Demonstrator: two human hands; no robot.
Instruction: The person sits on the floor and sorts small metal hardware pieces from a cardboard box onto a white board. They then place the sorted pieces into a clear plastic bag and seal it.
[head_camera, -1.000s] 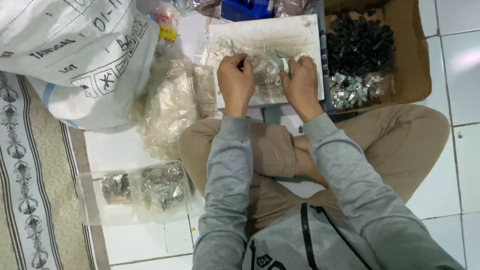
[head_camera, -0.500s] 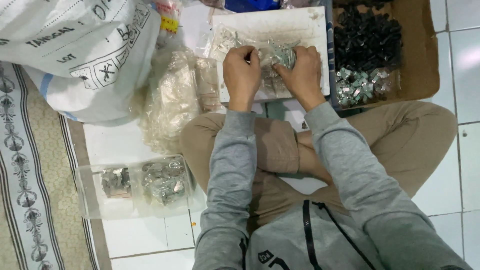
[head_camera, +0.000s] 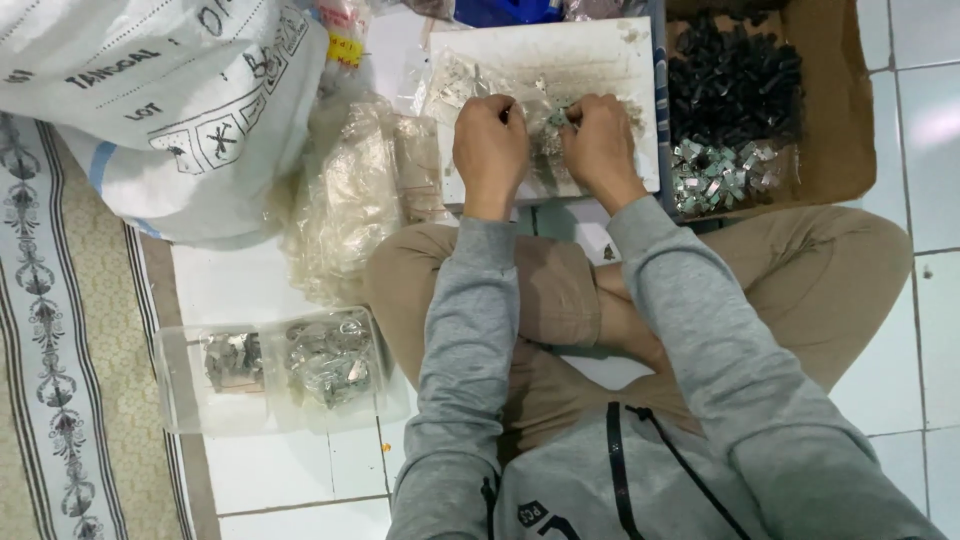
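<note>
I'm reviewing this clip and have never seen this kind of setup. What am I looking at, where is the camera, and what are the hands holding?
There is no machine: a person sits cross-legged on a tiled floor, filmed by a camera on their own head looking down. The left hand and right hand pinch a small clear plastic bag of metal pieces over a white board. A cardboard box of black and silvery parts sits to the right, a big white sack to the left, and a clear tray holds filled packets.
</note>
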